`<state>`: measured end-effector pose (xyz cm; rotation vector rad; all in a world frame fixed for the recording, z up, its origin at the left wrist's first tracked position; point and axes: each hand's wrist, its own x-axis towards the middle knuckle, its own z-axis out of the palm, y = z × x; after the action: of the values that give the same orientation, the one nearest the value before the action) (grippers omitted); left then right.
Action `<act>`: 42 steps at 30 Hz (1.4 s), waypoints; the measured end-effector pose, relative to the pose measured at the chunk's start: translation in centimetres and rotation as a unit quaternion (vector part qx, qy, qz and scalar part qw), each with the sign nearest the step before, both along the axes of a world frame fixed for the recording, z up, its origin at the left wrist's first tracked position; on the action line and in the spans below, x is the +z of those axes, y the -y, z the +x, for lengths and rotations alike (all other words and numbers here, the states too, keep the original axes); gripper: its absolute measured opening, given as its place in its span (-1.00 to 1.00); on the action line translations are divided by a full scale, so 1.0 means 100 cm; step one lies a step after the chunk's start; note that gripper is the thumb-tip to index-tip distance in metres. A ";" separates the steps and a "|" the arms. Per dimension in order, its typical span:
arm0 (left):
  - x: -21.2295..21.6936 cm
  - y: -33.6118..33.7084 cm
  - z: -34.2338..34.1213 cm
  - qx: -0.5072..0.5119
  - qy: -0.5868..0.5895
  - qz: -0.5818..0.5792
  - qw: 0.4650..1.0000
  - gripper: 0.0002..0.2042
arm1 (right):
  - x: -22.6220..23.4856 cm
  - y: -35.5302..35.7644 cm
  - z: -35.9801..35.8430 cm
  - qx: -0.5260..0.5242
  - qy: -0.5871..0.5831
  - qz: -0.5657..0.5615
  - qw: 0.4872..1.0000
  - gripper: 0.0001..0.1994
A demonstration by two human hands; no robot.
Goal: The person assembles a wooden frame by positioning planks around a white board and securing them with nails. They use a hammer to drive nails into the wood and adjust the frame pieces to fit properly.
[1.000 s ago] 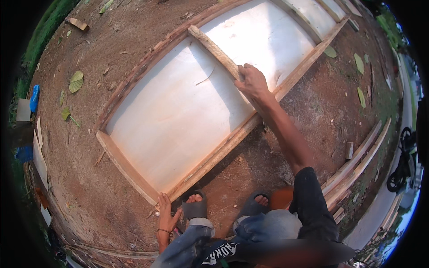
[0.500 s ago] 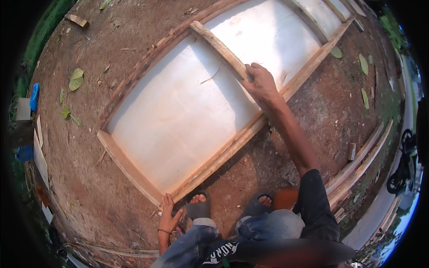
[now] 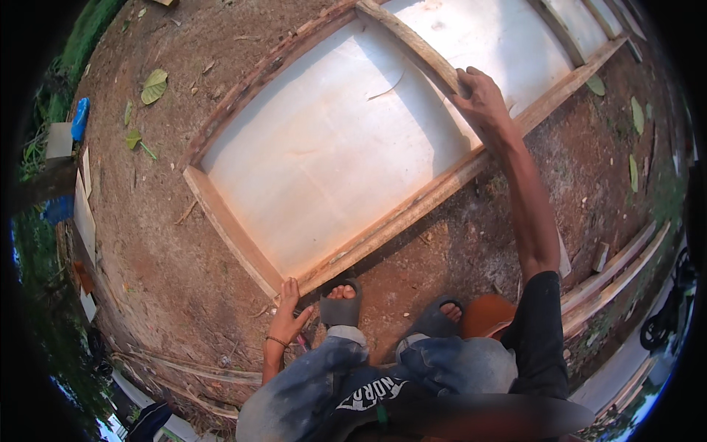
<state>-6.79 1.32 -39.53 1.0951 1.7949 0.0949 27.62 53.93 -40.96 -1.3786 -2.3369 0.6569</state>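
A long wooden frame (image 3: 394, 225) lies slantwise on the ground, with a pale whitish sheet (image 3: 309, 169) filling its bays. My right hand (image 3: 482, 99) reaches far over it, fingers wrapped round the near part of a wooden crosspiece (image 3: 405, 37). Down at the frame's nearest corner, my left hand (image 3: 286, 318) rests its outstretched fingers on the wood, thumb spread apart. Something small and reddish shows beside that thumb, too small to make out.
My sandalled feet (image 3: 341, 303) stand close to the frame's near side. An orange-brown object (image 3: 487, 317) sits beside my right foot. Long timber strips (image 3: 611, 269) lie at the right. Leaves (image 3: 154, 86) dot the dirt, and a blue item (image 3: 80, 119) is at the far left.
The view has shifted, so the frame appears farther right and higher. Both hands keep their places, the right on the crosspiece and the left at the corner.
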 end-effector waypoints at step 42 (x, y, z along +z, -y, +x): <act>-0.011 -0.135 0.080 -0.293 -0.148 0.162 0.931 -0.31 | -0.008 0.251 0.117 -0.188 -0.022 -0.147 0.971 -0.68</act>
<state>1.25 14.81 -40.65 1.9314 1.6644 -0.1474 39.33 28.83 -41.76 -1.8506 -1.9172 0.9274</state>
